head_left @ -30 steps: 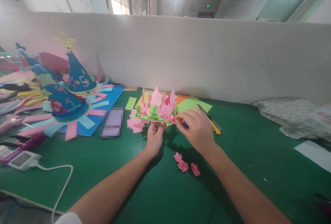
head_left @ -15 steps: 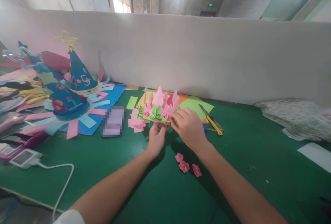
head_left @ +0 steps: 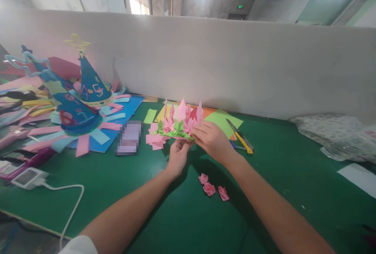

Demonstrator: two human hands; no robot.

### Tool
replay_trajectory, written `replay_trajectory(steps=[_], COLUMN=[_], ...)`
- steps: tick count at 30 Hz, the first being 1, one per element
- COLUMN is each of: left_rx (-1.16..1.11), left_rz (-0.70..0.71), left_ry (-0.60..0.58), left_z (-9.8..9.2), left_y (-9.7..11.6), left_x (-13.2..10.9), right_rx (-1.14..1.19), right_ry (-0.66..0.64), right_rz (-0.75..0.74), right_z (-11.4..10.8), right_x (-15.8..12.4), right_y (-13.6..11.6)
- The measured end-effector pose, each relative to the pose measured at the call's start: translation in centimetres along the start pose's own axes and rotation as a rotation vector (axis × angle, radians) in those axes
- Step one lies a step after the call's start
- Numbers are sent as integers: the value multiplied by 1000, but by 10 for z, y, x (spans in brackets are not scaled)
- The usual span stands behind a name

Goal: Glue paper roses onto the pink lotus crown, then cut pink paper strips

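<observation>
A folded paper lotus (head_left: 179,123) with pink petals and green leaves is held above the green table (head_left: 182,215). My left hand (head_left: 177,156) grips it from underneath, fingers closed on its base. My right hand (head_left: 213,140) pinches the flower's right side, fingertips pressed on a pink petal. Three small pink paper roses (head_left: 212,188) lie on the table below my right wrist. A loose pile of pink folded pieces (head_left: 154,140) sits left of the flower.
A yellow utility knife (head_left: 242,137) lies on green and orange sheets (head_left: 223,121) to the right. Two blue party hats (head_left: 80,97) stand on paper strips at left. A white charger with cable (head_left: 29,177) is front left. Plastic bags (head_left: 331,130) lie far right.
My right hand has slid left onto the flower's right edge, and the dark pen seen under its fingers a second ago no longer shows. The flower is raised slightly.
</observation>
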State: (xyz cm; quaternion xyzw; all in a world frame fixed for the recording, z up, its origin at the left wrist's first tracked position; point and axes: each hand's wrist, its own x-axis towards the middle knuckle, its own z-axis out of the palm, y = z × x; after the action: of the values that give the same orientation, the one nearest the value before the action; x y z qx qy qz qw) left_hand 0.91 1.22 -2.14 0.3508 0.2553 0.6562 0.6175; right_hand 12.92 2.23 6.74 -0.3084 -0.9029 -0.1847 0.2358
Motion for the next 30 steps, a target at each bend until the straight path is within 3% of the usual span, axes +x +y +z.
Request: replay_trajectory(steps=[7,20,30], left_rx=[-38,-24,13], left_rz=[-20,-40,-33], left_ry=[-4,-4,-10], left_z=[0,3,3], left_y=[1,5,6], left_x=[1,0,-1], right_rx=[21,39,19], right_ry=[23,43,-12], right_rz=[-73,-77,-62], right_z=[4,9,8], right_x=[0,-5,-5], right_y=[4,5,2])
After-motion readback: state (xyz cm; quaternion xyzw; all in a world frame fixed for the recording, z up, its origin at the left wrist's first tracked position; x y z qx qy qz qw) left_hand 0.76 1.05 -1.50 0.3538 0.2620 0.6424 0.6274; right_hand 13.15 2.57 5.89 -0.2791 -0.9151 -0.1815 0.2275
